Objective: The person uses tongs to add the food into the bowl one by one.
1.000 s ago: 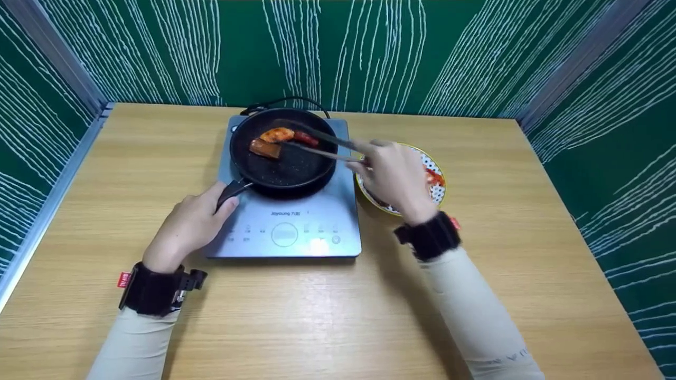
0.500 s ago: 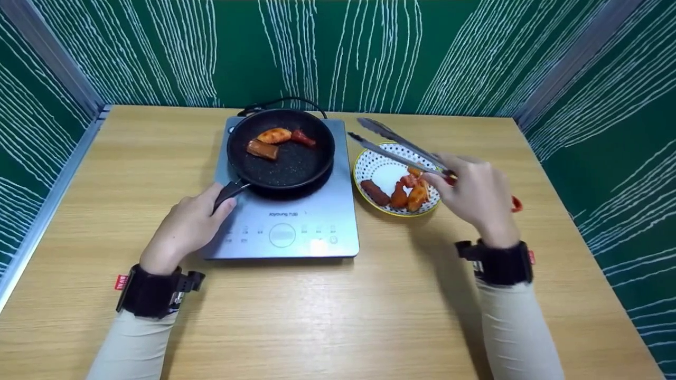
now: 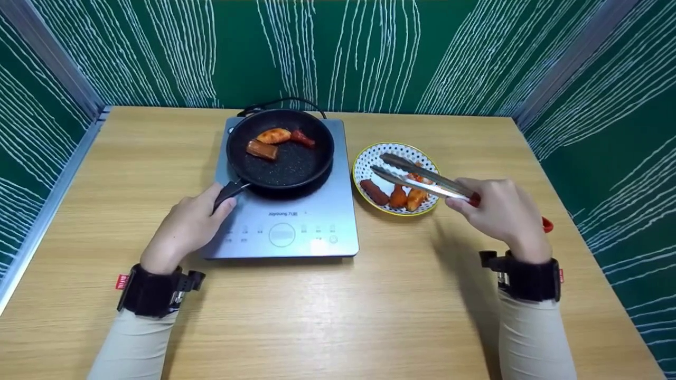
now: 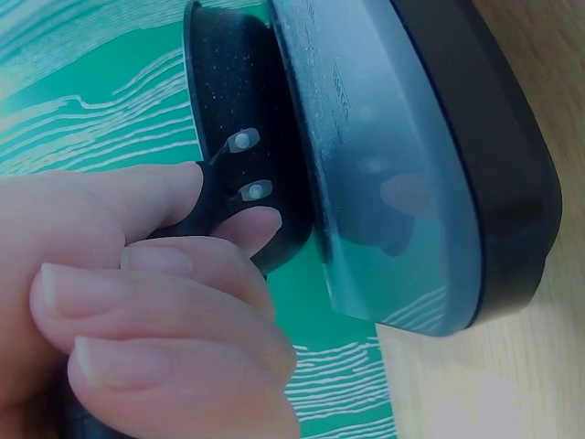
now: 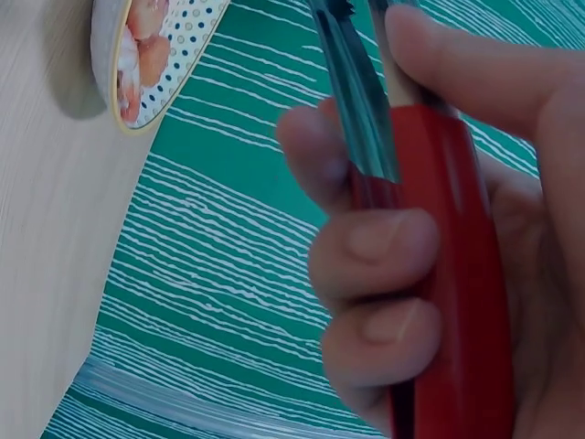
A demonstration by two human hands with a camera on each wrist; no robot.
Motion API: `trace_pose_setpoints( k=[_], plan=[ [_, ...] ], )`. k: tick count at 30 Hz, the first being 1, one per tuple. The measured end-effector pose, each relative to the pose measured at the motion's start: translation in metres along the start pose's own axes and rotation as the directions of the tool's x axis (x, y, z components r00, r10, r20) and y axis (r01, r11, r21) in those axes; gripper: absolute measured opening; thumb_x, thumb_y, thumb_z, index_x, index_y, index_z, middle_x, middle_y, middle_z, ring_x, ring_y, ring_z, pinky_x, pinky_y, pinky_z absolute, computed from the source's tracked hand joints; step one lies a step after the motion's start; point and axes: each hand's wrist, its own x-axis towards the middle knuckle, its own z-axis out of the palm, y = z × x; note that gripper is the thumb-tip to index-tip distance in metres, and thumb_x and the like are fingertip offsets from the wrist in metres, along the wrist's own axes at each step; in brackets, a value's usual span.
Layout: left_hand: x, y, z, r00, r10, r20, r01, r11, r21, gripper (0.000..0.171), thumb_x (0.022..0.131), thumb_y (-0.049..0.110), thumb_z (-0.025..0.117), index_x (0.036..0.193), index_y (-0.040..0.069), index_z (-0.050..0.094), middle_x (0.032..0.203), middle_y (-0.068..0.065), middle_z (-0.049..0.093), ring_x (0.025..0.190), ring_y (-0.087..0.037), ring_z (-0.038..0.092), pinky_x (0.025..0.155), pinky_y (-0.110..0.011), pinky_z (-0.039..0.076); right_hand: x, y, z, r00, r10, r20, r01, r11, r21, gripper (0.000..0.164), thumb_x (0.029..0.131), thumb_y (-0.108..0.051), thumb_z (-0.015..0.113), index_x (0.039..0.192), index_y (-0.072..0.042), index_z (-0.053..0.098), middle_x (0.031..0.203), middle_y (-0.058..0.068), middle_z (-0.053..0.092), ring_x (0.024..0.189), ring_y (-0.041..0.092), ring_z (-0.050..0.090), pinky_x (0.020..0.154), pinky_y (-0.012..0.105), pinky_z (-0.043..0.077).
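My left hand [image 3: 186,224] grips the black handle of a frying pan [image 3: 285,171], which sits on an induction cooker [image 3: 317,221]. Inside the pan lie a ribbed brown piece [image 3: 262,149], an orange wing-like piece [image 3: 274,135] and a small dark red drumstick-like piece [image 3: 302,138]. My right hand [image 3: 499,214] holds metal tongs [image 3: 422,179] by their red handles [image 5: 448,256], fingers curled round them. The tong tips, slightly apart with nothing between them, hang over a dotted plate [image 3: 364,163]. On that plate lie a dark brown sausage-like piece [image 3: 374,192] and several orange-red pieces [image 3: 416,200], partly hidden by the tongs.
The plate stands on the wooden table [image 3: 327,316], just right of the cooker. A black cord [image 3: 296,98] runs behind the pan. Green panels with white streaks [image 3: 338,53] border the table at the back and sides.
My right hand has moved the tongs from over the pan to the right, then back and down over the plate. The left hand stays on the pan handle; the pan's three pieces stay put.
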Motion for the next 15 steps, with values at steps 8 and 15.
trace_pose_setpoints(
  k=[8,15],
  plan=[
    [-0.0014,0.0000,0.0002,1.000,-0.004,0.002,0.004,1.000,-0.007,0.033,0.115,0.042,0.045,0.122,0.010,0.050,0.086,-0.009,0.045,0.079,-0.030,0.053,0.064,-0.038,0.033,-0.0020,0.0032,-0.0003,0.989,0.061,0.136,-0.064,0.998,0.021,0.052,0.098,-0.048,0.077,0.136,-0.012,0.073,0.073,0.007,0.055,0.071,0.026,0.048,0.063,0.039,0.033],
    [-0.0002,-0.0001,0.0003,1.000,0.011,-0.007,-0.011,1.000,0.009,0.033,0.115,0.041,0.045,0.121,0.010,0.050,0.084,-0.008,0.043,0.077,-0.029,0.052,0.064,-0.038,0.033,-0.0010,0.0009,0.0031,0.978,0.064,0.198,-0.064,0.998,-0.005,0.052,0.097,-0.046,0.078,0.135,-0.011,0.072,0.073,0.006,0.055,0.071,0.026,0.048,0.063,0.039,0.034]
  ],
)
